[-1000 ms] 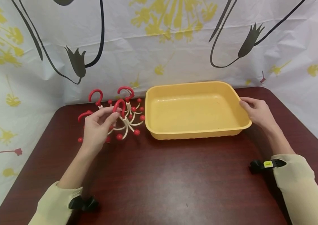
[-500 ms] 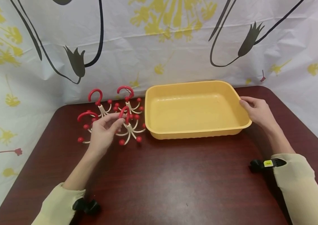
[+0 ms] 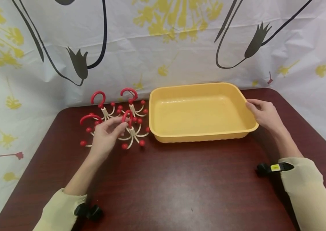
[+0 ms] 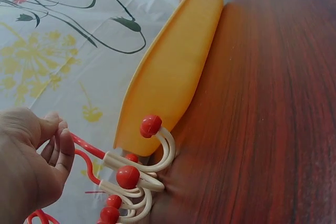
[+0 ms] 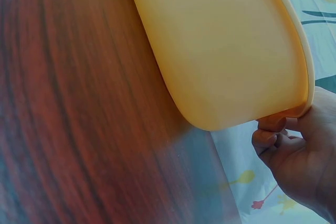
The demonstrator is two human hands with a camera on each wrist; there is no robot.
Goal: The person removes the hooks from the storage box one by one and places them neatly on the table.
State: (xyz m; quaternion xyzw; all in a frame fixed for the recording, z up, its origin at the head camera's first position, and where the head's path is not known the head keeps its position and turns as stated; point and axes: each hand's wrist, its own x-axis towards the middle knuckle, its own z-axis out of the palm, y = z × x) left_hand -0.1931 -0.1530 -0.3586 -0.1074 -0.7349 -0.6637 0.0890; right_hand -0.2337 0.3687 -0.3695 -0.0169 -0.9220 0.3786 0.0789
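Note:
My left hand (image 3: 104,136) pinches the red hook of a multi-arm hanger (image 3: 132,132), whose cream arms curl up to red ball tips. In the left wrist view, thumb and fingers meet on that hook, and its cream arms (image 4: 118,161) are down at the table. A yellow plastic basin (image 3: 197,120) stands just right of the hanger, with nothing in it. On the basin's right rim is my right hand (image 3: 266,117), thumb inside. The right wrist view shows its curled fingers (image 5: 266,139) beneath the rim at the corner.
Three similar hangers stand close by: one at the back (image 3: 105,113), another near the basin's left side (image 3: 132,107), and a third (image 3: 90,119) partly behind my left hand. A patterned white cloth (image 3: 180,64) hangs behind the dark red wooden table (image 3: 180,186).
Over the first half second, my left hand brought the hanger slightly right and nearer to me, lower down. It has stayed there since. My right hand and the basin have kept their place.

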